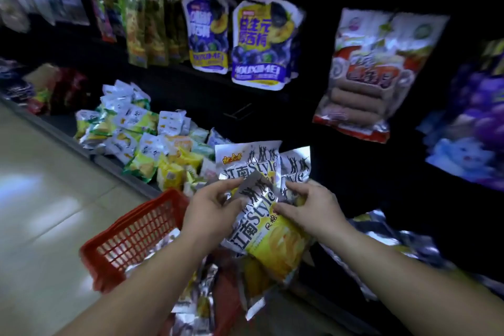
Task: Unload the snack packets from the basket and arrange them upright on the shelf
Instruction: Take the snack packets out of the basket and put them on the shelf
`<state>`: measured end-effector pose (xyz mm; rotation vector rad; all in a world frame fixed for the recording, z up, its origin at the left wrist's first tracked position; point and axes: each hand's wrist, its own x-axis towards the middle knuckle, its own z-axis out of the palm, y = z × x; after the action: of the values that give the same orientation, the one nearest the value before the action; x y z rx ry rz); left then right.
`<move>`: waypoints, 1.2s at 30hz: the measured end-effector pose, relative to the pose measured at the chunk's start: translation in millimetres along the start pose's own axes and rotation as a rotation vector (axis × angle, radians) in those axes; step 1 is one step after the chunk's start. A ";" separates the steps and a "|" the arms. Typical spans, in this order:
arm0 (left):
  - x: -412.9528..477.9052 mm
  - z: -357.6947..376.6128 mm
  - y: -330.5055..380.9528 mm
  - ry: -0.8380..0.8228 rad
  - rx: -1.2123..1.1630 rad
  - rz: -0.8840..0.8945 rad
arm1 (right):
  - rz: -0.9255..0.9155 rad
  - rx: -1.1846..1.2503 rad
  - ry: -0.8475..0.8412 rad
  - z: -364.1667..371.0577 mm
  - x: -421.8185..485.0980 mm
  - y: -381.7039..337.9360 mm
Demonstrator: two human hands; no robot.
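Left hand [210, 211] and right hand [309, 206] both pinch bunched chip packets [272, 237], frame centre, above red basket [131, 237]. Front packet tilted, top toward upper left. Dark shelf [117, 163] gap behind; right hand nearer, I'd judge.

2 purple-yellow pouches [257, 43] upright, upper row; sausage pack [362, 82] right of them; pale tiled floor [41, 199] left

Scene dim overall. Shelf recesses [354, 172] toward 3 o'clock are lost in near-black shadow. A soft glare patch is noted on the floor tiles [24, 188] at 9 o'clock. Foil packets [253, 166] at centre are rendered fairly sharp, with specular glints. Edges are smeared and bowed, worst at 12 and 3 o'clock.
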<state>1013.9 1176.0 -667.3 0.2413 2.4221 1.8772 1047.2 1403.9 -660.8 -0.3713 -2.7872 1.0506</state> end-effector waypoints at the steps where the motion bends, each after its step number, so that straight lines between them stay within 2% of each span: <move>1: 1.6 19.2 6.9 -0.037 -0.015 0.015 | 0.038 0.003 0.028 -15.9 -2.2 13.2; 8: 11.2 188.0 25.5 -0.210 -0.056 0.026 | 0.180 0.007 0.158 -124.0 -28.1 130.7; 15: 1.0 380.2 49.0 -0.414 -0.041 0.055 | 0.428 0.043 0.315 -216.0 -63.8 277.6; 19: -20.3 473.5 40.8 -0.445 -0.051 0.014 | 0.569 0.018 0.404 -248.5 -90.5 346.7; 23: -35.1 536.9 37.6 -0.490 -0.041 -0.054 | 0.661 0.033 0.455 -265.5 -114.4 394.7; 28: -38.0 579.7 32.6 -0.361 -0.107 -0.182 | 0.646 0.022 0.525 -277.2 -115.1 420.9; 31: -43.4 578.9 19.0 -0.517 -0.036 -0.290 | 0.748 -0.119 0.372 -273.0 -118.3 419.9; 34: -52.7 560.4 13.1 -0.680 0.015 -0.394 | 0.739 0.062 0.099 -257.5 -121.2 402.7; 36: -57.3 546.8 7.6 -0.694 0.027 -0.400 | 0.698 0.113 -0.013 -246.3 -122.7 396.0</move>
<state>1152.5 1691.1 -800.5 0.3157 1.8511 1.3026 1289.3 1812.4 -745.2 -1.3868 -2.6276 1.3116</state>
